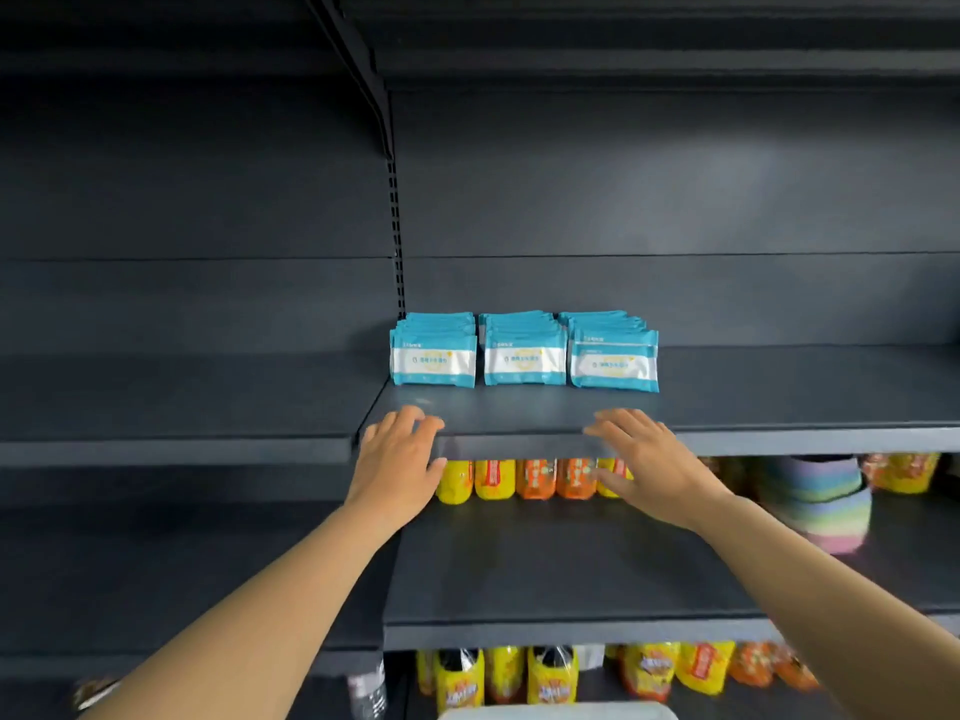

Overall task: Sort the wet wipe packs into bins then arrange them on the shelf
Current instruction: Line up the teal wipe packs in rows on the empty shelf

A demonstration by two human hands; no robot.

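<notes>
While both hands hover empty, blue-and-white packs show unreadable labels.

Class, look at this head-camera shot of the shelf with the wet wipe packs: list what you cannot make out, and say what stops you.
- Wet wipe packs: the count in each of the three rows is hidden by the front packs; the label print is too small.
- Bottles on the shelf below: tops hidden by the shelf edge, some by the left hand and right hand.
- White object: cut off by the bottom edge.
- Bins: none in view.

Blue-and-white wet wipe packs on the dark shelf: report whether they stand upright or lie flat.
Upright: the blue-and-white wet wipe packs stand on edge in three rows, labels facing forward.
</notes>
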